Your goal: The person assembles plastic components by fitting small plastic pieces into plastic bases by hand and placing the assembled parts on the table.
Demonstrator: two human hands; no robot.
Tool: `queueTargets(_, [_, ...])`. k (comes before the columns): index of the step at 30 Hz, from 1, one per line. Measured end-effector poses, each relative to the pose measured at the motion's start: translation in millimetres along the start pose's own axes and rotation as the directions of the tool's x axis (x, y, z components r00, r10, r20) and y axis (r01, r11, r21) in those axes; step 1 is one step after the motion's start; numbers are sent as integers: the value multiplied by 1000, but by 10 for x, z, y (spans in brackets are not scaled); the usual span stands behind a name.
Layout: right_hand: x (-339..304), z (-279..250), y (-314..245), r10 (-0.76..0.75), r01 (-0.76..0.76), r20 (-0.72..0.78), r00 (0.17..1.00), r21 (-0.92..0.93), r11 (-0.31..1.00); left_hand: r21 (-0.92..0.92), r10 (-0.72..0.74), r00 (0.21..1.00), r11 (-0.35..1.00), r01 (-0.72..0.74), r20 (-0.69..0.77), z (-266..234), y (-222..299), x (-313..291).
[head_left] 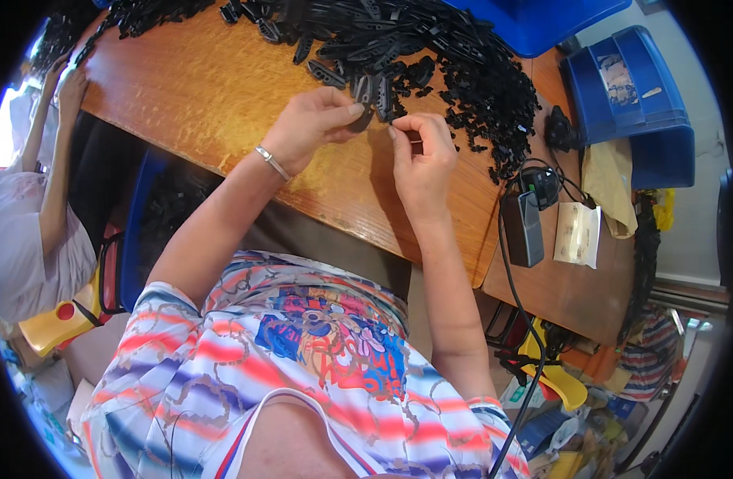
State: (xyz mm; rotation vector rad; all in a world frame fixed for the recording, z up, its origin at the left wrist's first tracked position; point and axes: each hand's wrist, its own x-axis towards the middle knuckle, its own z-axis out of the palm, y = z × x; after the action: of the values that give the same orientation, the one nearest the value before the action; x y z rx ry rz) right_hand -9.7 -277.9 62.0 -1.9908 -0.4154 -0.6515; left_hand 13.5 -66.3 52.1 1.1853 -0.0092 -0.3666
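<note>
Pinching a black part (364, 89), the left hand (307, 124) seemingly steadies it — the pile (430, 40) handily close. What the right hand (429, 160) grips is unclear.

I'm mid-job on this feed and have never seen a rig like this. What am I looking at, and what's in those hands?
There is no robot: a person works bare-handed, and the single wide, curved view looks down from a camera on their head. The left hand pinches a long black piece. The right hand is closed beside it, thumb near fingertip; whether it grips something tiny is unclear. On the wooden table lie a pile of long black pieces and smaller black parts. Another person's arms show at far left.
</note>
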Motion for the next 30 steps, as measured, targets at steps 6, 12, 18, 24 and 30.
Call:
queueTargets(6, [31, 52, -279, 83, -83, 8, 997, 125, 989, -268, -6, 998, 963, 25, 69, 63, 12, -101])
queueTargets(12, [51, 177, -390, 142, -138, 1, 990, 223, 965, -286, 9, 988, 958, 35, 152, -1, -14, -123])
queueTargets(18, [15, 260, -359, 221, -227, 52, 974, 218, 949, -173, 61, 995, 984, -46, 80, 64, 1, -190])
queueTargets(24, [-82, 306, -279, 423, -465, 194, 885, 337, 819, 11, 78, 995, 997, -79, 54, 58, -6, -256])
queueTargets(30, [-168, 340, -384, 49, -51, 59, 997, 21, 998, 94, 216, 976, 971, -219, 42, 32, -110, -321])
